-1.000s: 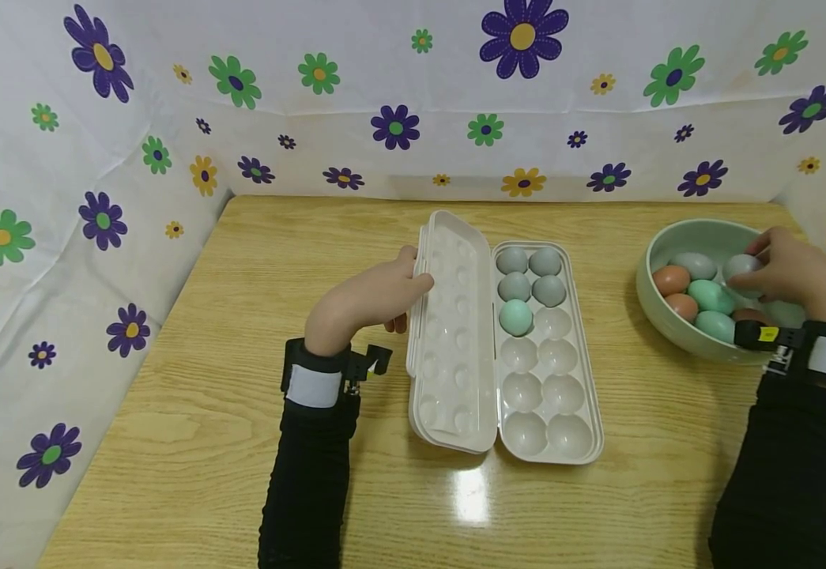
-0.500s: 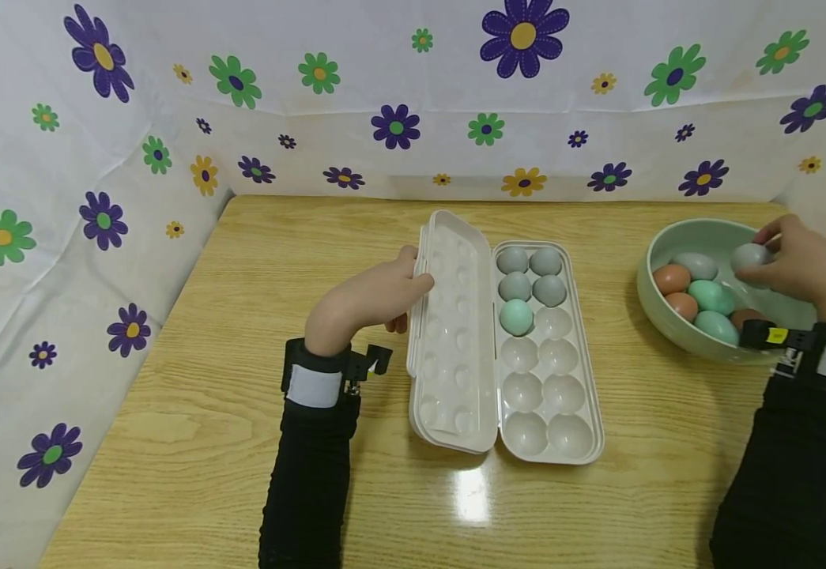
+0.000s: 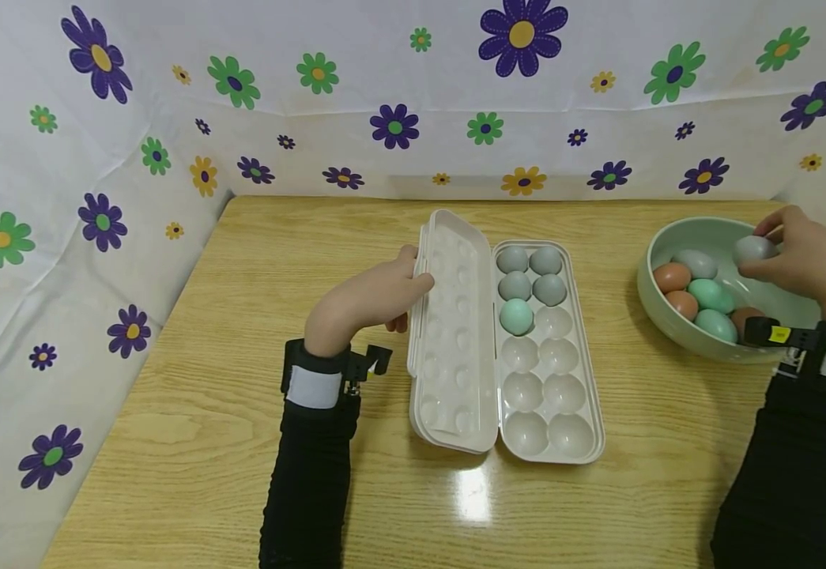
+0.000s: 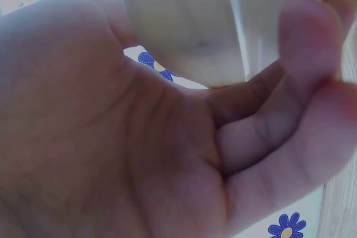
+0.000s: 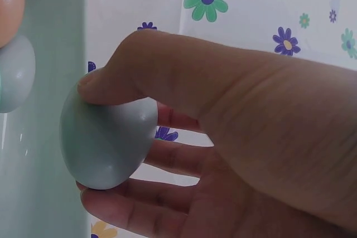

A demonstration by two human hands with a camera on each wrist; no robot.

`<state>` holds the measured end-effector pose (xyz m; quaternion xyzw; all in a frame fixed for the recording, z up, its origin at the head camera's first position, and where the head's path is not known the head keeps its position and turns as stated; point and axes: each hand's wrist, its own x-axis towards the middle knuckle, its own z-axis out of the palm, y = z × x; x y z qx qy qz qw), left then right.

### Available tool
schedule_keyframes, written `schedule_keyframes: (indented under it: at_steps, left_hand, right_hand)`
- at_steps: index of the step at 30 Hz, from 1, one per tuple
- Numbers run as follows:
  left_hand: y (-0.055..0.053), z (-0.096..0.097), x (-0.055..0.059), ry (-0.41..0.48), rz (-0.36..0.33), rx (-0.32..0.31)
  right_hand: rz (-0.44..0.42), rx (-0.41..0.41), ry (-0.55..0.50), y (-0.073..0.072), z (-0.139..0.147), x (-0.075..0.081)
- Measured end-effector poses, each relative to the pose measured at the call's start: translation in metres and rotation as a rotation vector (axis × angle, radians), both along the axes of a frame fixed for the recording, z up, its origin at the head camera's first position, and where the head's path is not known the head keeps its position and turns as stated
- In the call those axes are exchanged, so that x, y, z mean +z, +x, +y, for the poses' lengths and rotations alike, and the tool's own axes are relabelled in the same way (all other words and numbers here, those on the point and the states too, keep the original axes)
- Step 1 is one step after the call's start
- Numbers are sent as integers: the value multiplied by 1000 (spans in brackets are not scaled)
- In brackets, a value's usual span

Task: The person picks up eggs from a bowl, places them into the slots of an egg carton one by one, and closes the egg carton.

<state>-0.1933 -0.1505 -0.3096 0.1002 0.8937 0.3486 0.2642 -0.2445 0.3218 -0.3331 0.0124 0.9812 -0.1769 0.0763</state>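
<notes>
In the head view my left hand (image 3: 370, 296) holds the raised lid (image 3: 455, 340) of a white plastic egg carton, thumb over its edge and fingers behind; the left wrist view shows those fingers curled beside the pale lid (image 4: 189, 26). The carton's base (image 3: 597, 419) has four grey-blue eggs and one mint egg (image 3: 516, 317) at its far end. My right hand (image 3: 807, 257) pinches a grey-blue egg (image 5: 109, 137) between thumb and fingers. It hovers over the right side of a pale green bowl (image 3: 658, 324), where brown, mint and grey eggs lie.
A wooden table (image 3: 242, 442) carries the carton and bowl. White cloth with printed flowers (image 3: 341, 150) hangs at the back and sides. The bowl stands at the right, close to the back cloth.
My right hand has lifted the grey-blue egg slightly up and to the right, away from the eggs in the bowl. The left hand and the lid have stayed in place.
</notes>
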Motion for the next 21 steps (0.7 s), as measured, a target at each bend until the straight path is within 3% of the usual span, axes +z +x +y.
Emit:
schedule_keyframes:
  at_steps: [9,21]
  left_hand:
    - [0,0,-1,14,13,-9]
    - [1,0,0,5,15,-12]
  right_hand:
    - [8,4,-10,-3,1,-4]
    - [12,17,-6,1,-8,5]
